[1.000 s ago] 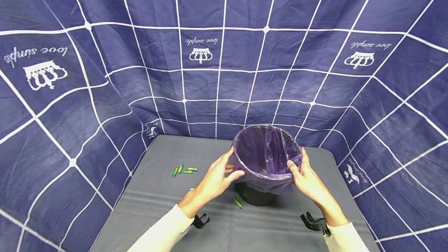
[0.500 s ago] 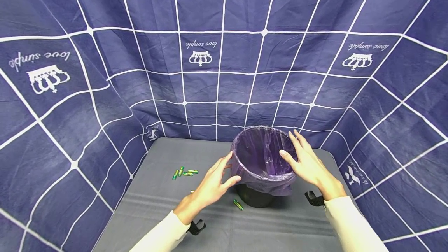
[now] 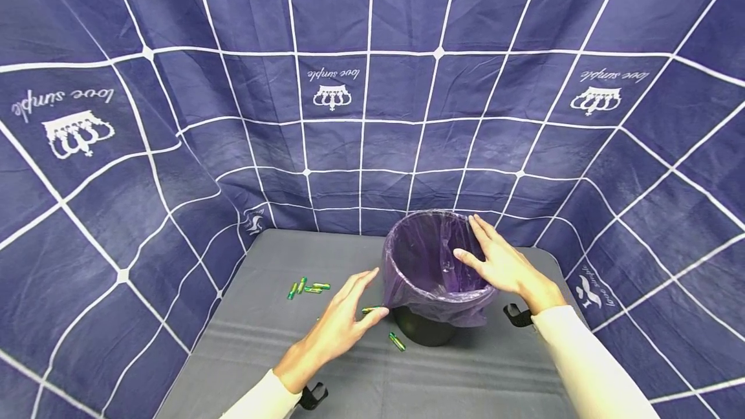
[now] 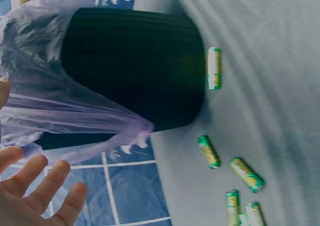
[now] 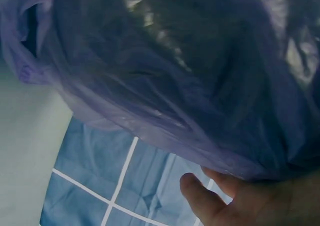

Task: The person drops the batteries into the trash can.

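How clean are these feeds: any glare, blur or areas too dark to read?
Head: bright, the curtain mostly crisp. Left wrist: the bin is nearly black, its detail mostly lost; batteries slightly soft. Right wrist: dim and soft, with white glints on the bag.

Had bin (image 3: 423, 332) on bench (image 3: 343, 252) before curtain (image 3: 390, 147), bag (image 3: 439, 260) inside and over rim, batteries (image 3: 313, 290) to left, another battery (image 3: 397, 341) near front-left of base.

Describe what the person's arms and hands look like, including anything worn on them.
Both arms wear plain off-white long sleeves, left sleeve and right sleeve. The left hand and right hand are ungloved. Black, curved pieces show beside the wrists: left piece, right piece. No cables are visible.
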{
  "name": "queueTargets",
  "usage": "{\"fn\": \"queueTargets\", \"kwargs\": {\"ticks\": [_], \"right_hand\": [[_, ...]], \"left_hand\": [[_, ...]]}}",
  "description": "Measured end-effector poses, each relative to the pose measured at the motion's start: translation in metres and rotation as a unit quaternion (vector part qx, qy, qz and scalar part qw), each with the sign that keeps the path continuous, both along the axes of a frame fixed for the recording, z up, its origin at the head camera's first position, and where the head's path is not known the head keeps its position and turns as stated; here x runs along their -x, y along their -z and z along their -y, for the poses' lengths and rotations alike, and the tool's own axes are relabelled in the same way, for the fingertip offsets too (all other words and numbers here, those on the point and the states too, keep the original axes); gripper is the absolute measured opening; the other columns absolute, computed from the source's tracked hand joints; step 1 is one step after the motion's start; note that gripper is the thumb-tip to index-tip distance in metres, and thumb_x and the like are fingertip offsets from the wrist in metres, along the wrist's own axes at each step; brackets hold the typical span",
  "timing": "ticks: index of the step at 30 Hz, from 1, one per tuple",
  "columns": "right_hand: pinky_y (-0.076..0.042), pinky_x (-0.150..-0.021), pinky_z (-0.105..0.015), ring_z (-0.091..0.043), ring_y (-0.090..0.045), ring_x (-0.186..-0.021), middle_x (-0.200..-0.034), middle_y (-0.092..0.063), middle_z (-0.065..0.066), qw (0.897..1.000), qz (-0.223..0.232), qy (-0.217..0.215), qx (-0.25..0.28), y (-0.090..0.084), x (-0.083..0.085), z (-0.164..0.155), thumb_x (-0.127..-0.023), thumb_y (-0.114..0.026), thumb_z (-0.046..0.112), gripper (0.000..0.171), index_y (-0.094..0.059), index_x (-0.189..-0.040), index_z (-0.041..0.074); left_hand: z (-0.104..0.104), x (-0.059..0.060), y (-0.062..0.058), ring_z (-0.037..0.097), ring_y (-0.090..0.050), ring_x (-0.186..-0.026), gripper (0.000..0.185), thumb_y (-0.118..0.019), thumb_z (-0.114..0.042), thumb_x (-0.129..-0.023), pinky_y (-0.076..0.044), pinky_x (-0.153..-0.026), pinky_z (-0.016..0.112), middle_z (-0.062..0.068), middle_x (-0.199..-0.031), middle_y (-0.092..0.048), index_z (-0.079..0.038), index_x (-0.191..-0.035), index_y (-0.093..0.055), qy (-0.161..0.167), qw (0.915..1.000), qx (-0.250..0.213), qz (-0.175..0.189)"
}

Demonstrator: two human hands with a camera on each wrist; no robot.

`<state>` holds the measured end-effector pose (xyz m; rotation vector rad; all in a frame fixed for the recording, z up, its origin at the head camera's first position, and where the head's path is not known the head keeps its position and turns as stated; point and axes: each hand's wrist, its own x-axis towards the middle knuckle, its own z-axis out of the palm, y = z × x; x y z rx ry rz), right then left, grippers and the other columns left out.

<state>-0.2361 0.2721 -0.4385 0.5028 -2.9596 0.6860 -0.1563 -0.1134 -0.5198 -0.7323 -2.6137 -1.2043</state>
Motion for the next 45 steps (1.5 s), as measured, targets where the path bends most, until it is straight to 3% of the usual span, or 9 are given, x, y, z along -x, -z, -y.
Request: {"fn": "queueTargets", "kwargs": {"ticks": [5,9,12,18,22,29,33,45], "right_hand": [[-0.039,-0.135,-0.076,-0.055,-0.038,-0.173,-0.192,-0.025,-0.026,1.0,-0.012,0.004,-0.02,0.005,0.001,0.0,-0.116,-0.062,0.057,0.096,-0.025,-0.183,-0.002],[-0.041,-0.133,-0.077,-0.056,-0.04,-0.171,-0.19,-0.027,-0.027,1.0,-0.016,0.0,-0.026,0.005,0.001,0.0,-0.116,-0.063,0.056,0.096,-0.027,-0.182,-0.004],[-0.041,-0.133,-0.077,-0.056,-0.04,-0.171,-0.189,-0.029,-0.028,1.0,-0.017,0.0,-0.022,0.005,0.001,0.001,-0.116,-0.063,0.055,0.096,-0.027,-0.182,-0.005],[-0.041,-0.132,-0.078,-0.057,-0.041,-0.17,-0.188,-0.029,-0.029,1.0,-0.016,0.004,-0.02,0.007,0.0,-0.001,-0.117,-0.063,0.053,0.094,-0.026,-0.183,-0.003],[-0.042,-0.132,-0.077,-0.058,-0.042,-0.169,-0.187,-0.03,-0.03,1.0,-0.02,0.005,-0.02,0.007,0.0,-0.002,-0.117,-0.063,0.052,0.093,-0.026,-0.182,-0.004],[-0.045,-0.13,-0.076,-0.058,-0.046,-0.166,-0.186,-0.032,-0.03,0.999,-0.024,0.003,-0.023,0.009,0.001,-0.001,-0.117,-0.063,0.049,0.092,-0.026,-0.182,-0.004],[-0.046,-0.129,-0.077,-0.057,-0.048,-0.165,-0.185,-0.033,-0.029,0.999,-0.026,0.002,-0.02,0.01,0.002,0.001,-0.117,-0.064,0.047,0.09,-0.027,-0.182,-0.004],[-0.048,-0.127,-0.076,-0.057,-0.053,-0.162,-0.183,-0.036,-0.029,0.999,-0.029,0.003,-0.012,0.01,0.001,0.001,-0.117,-0.064,0.045,0.089,-0.028,-0.182,-0.003]], "left_hand": [[0.002,-0.009,0.019,0.023,-0.07,-0.149,0.074,-0.087,-0.041,-0.107,-0.063,-0.119,0.05,0.002,-0.163,-0.066,-0.018,-0.171,-0.057,-0.009,0.9995,0.023,-0.019],[0.0,-0.015,0.038,0.022,-0.075,-0.139,0.068,-0.09,-0.04,-0.105,-0.066,-0.109,0.044,0.002,-0.153,-0.071,-0.016,-0.163,-0.065,-0.01,0.9979,0.047,-0.044],[-0.001,-0.017,0.049,0.021,-0.076,-0.136,0.064,-0.089,-0.043,-0.105,-0.065,-0.108,0.044,-0.001,-0.149,-0.072,-0.018,-0.16,-0.068,-0.002,0.9966,0.072,-0.041],[-0.007,-0.015,0.069,0.023,-0.073,-0.143,0.058,-0.081,-0.051,-0.109,-0.064,-0.117,0.049,-0.006,-0.152,-0.07,-0.021,-0.158,-0.068,0.046,0.9918,0.119,0.012],[-0.015,-0.01,0.081,0.021,-0.074,-0.141,0.055,-0.083,-0.048,-0.109,-0.063,-0.118,0.046,-0.006,-0.149,-0.073,-0.018,-0.153,-0.072,0.076,0.9861,0.147,0.004],[-0.029,-0.003,0.098,0.019,-0.072,-0.142,0.051,-0.085,-0.042,-0.108,-0.063,-0.116,0.042,-0.002,-0.153,-0.073,-0.018,-0.152,-0.074,0.104,0.9731,0.205,-0.005],[-0.033,0.0,0.106,0.018,-0.072,-0.137,0.047,-0.086,-0.041,-0.108,-0.066,-0.108,0.038,-0.003,-0.154,-0.074,-0.02,-0.149,-0.078,0.107,0.968,0.226,-0.018],[-0.032,0.007,0.123,0.005,-0.066,-0.104,0.022,-0.096,-0.018,-0.095,-0.057,-0.086,0.017,-0.013,-0.115,-0.078,-0.027,-0.115,-0.091,0.112,0.9661,0.22,-0.077]]}}
